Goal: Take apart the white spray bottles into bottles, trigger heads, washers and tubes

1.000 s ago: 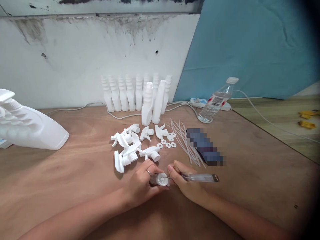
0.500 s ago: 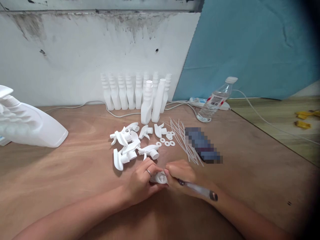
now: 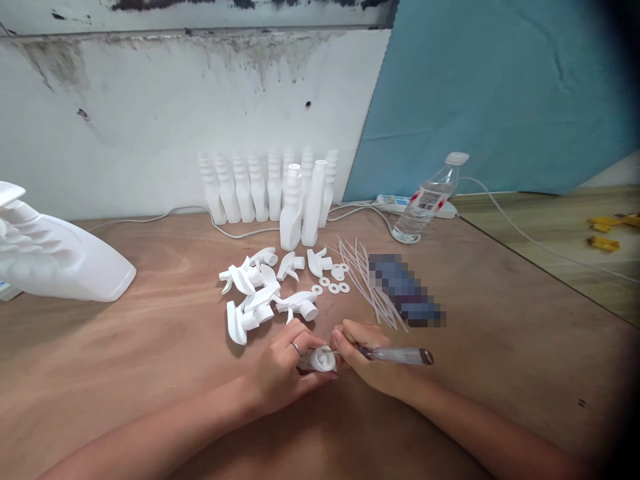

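Note:
My left hand (image 3: pixel 287 363), with a ring on one finger, is closed around a white trigger spray head (image 3: pixel 325 360). The round collar faces up toward me, showing its inside. In my right hand (image 3: pixel 365 353) is a screwdriver (image 3: pixel 400 355) with a clear handle and dark end; its thin shaft points left at the collar's rim. The exact tip is too small to make out. Just beyond my hands lies a pile of white trigger spray heads (image 3: pixel 260 293). Flat white ring washers (image 3: pixel 334 288) and thin white dip tubes (image 3: pixel 367 283) lie to the right of the pile.
Several white bottles (image 3: pixel 245 193) stand along the wall, two slightly in front. A large white spray bottle (image 3: pixel 85 260) is at the left. To the right are a blurred-out dark flat object (image 3: pixel 405 290), a tilted water bottle (image 3: pixel 425 203), a power strip (image 3: pixel 445 210) and cables.
The screwdriver has swung to a more level angle, its handle end rising. My right hand has turned slightly, and more of the collar's inside shows. My left hand keeps its hold.

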A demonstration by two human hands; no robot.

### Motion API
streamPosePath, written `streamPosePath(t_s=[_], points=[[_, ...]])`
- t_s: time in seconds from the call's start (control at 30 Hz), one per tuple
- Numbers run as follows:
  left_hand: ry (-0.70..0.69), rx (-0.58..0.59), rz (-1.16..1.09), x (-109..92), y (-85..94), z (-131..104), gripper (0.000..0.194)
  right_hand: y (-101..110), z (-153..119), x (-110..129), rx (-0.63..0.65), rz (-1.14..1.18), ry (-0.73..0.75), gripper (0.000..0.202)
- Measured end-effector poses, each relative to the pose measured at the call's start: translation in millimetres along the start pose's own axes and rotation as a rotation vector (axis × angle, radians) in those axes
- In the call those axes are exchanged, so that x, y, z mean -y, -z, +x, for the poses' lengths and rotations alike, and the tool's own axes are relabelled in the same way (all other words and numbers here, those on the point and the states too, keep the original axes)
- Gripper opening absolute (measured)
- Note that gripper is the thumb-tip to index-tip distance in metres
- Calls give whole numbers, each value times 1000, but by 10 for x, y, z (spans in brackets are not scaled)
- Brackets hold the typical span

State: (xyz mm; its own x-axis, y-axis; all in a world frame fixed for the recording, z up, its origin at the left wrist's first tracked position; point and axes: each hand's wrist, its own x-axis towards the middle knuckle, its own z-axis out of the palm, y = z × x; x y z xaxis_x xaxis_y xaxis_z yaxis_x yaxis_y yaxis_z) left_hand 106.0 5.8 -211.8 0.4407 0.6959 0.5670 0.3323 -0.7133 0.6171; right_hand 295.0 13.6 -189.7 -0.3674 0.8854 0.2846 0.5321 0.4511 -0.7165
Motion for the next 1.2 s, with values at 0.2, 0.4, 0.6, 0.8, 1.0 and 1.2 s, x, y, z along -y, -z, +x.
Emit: streamPosePath(t_s=[0.2, 0.4, 0.6, 0.8, 1.0, 1.2], points=[[1, 19, -45, 14, 4, -15, 25, 18, 1, -17, 26, 146, -80, 42], [-52, 19, -55, 20, -12, -5, 24, 37, 90, -2, 140, 494, -254, 43], [47, 88, -173, 21, -6, -6, 24, 19, 191, -34, 212, 772, -357, 42], [141, 80, -197, 5, 33, 11, 26, -50, 203, -62, 159, 968, -486, 40], [210, 94, -227, -13, 59, 35, 27, -41, 228, -104, 272, 1073, -593, 37], [303, 80, -254, 12, 59, 22, 32, -58, 221, -171, 307, 1157, -569, 45]])
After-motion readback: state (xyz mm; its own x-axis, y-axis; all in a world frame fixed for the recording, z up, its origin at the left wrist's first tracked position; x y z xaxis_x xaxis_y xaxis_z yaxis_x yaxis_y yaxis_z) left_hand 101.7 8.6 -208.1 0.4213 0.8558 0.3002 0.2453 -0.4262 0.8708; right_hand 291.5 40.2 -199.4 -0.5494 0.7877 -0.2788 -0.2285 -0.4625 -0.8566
